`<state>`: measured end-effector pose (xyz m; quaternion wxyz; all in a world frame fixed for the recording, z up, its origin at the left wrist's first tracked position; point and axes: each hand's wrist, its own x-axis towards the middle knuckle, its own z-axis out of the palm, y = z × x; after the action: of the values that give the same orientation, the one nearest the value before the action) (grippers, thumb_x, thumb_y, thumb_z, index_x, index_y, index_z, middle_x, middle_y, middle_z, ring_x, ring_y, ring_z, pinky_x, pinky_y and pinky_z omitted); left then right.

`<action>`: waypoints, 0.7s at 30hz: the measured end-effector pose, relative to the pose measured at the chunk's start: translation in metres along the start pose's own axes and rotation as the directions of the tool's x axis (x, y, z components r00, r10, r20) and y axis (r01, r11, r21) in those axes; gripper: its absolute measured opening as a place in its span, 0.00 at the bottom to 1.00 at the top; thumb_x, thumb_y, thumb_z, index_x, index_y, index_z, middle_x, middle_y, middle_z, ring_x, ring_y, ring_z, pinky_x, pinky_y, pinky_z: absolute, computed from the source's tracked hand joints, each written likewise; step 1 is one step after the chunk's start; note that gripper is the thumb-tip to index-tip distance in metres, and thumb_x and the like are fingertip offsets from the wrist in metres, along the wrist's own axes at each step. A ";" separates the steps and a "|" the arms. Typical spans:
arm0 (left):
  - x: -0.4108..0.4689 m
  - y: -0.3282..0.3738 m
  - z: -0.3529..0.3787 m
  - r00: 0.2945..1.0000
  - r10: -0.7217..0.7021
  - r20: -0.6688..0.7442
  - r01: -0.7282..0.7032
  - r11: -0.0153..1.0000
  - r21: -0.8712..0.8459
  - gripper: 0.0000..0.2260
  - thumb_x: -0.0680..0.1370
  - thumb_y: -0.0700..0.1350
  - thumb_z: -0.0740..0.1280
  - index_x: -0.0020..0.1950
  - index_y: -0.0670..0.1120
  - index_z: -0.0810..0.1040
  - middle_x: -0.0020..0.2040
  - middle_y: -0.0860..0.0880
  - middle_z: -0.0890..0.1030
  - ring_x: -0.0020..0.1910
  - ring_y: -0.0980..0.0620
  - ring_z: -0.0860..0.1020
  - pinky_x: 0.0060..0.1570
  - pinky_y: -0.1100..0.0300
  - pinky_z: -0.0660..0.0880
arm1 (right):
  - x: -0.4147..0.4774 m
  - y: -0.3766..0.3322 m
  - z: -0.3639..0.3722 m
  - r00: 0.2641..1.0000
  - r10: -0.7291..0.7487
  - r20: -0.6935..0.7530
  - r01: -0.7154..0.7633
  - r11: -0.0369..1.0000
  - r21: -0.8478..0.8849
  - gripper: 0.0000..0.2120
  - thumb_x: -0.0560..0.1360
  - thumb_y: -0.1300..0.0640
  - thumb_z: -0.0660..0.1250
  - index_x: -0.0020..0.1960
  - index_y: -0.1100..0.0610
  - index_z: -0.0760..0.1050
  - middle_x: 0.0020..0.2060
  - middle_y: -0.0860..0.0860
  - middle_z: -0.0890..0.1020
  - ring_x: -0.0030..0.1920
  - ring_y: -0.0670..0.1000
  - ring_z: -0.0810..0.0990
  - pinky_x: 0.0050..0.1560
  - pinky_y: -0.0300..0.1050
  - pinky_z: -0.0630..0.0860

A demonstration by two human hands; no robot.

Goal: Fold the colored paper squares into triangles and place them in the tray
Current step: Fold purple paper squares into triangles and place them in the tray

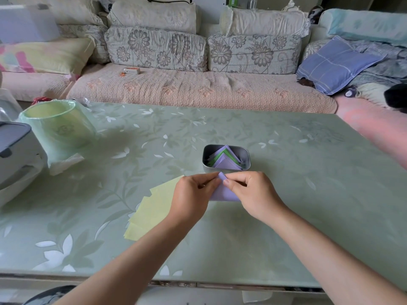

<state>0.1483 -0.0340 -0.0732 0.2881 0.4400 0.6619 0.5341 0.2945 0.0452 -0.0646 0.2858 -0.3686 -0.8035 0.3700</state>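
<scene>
A lilac paper square (223, 192), partly folded, lies on the green table between my hands. My left hand (192, 195) pinches its left side near the top corner. My right hand (248, 192) pinches the same top corner from the right, fingers curled on the paper. Just beyond them stands a small metal tray (247, 160) holding several folded lilac and green triangles (224, 159). A loose stack of pale yellow paper squares (149, 211) lies flat on the table under and left of my left wrist.
A bin lined with a light green bag (58, 128) stands at the table's left. A grey and white appliance (15, 155) sits at the far left edge. A sofa with cushions (198, 86) runs behind the table.
</scene>
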 end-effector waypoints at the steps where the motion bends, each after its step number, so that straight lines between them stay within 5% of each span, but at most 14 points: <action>1: 0.000 0.000 0.000 1.000 0.004 -0.002 -0.004 1.000 0.001 0.08 0.79 0.46 0.69 0.53 0.56 0.86 0.43 0.58 0.86 0.45 0.56 0.83 0.49 0.59 0.77 | 0.000 0.001 0.001 1.000 0.017 -0.012 -0.017 1.000 0.014 0.09 0.80 0.57 0.67 0.45 0.58 0.83 0.29 0.46 0.70 0.32 0.47 0.64 0.35 0.41 0.63; 5: 0.000 0.001 0.002 0.999 -0.007 -0.041 0.008 1.000 0.023 0.08 0.78 0.47 0.70 0.55 0.55 0.85 0.43 0.58 0.86 0.45 0.57 0.83 0.47 0.63 0.78 | 0.001 -0.002 0.004 0.988 0.121 -0.098 -0.109 0.987 0.122 0.06 0.77 0.58 0.71 0.51 0.51 0.86 0.39 0.43 0.86 0.42 0.42 0.83 0.46 0.33 0.75; 8: 0.001 0.001 0.002 0.995 -0.054 -0.082 0.052 0.998 -0.025 0.10 0.76 0.48 0.73 0.57 0.54 0.85 0.44 0.59 0.86 0.45 0.62 0.82 0.46 0.67 0.77 | 0.002 -0.003 0.005 0.984 0.142 -0.106 -0.125 0.981 0.151 0.07 0.77 0.58 0.72 0.54 0.51 0.85 0.41 0.39 0.86 0.45 0.38 0.83 0.47 0.28 0.74; 11: 0.001 0.003 0.000 0.993 -0.084 -0.087 0.076 0.992 -0.099 0.08 0.75 0.47 0.74 0.54 0.53 0.86 0.43 0.58 0.86 0.45 0.60 0.83 0.50 0.61 0.79 | 0.001 -0.005 0.005 0.985 0.148 -0.084 -0.128 0.969 0.210 0.10 0.77 0.58 0.72 0.57 0.52 0.84 0.42 0.39 0.86 0.47 0.36 0.83 0.48 0.25 0.74; 18: -0.001 0.005 0.002 0.998 -0.042 -0.046 0.036 0.991 -0.128 0.07 0.77 0.44 0.72 0.50 0.55 0.86 0.43 0.59 0.86 0.49 0.55 0.84 0.54 0.55 0.79 | -0.001 -0.008 0.005 0.985 0.152 -0.086 -0.127 0.962 0.241 0.09 0.77 0.59 0.72 0.55 0.51 0.85 0.42 0.44 0.87 0.47 0.43 0.84 0.50 0.31 0.76; 21: -0.001 0.003 0.003 0.997 -0.049 -0.056 0.042 0.993 -0.113 0.07 0.77 0.45 0.72 0.52 0.54 0.86 0.43 0.59 0.86 0.49 0.56 0.84 0.54 0.56 0.79 | -0.001 -0.007 0.006 0.993 0.088 -0.079 -0.076 0.988 0.137 0.08 0.78 0.58 0.70 0.49 0.46 0.85 0.35 0.46 0.84 0.38 0.45 0.80 0.44 0.38 0.75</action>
<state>0.1521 -0.0335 -0.0716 0.3047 0.3921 0.6490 0.5764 0.2887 0.0390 -0.0626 0.3282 -0.3967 -0.7482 0.4185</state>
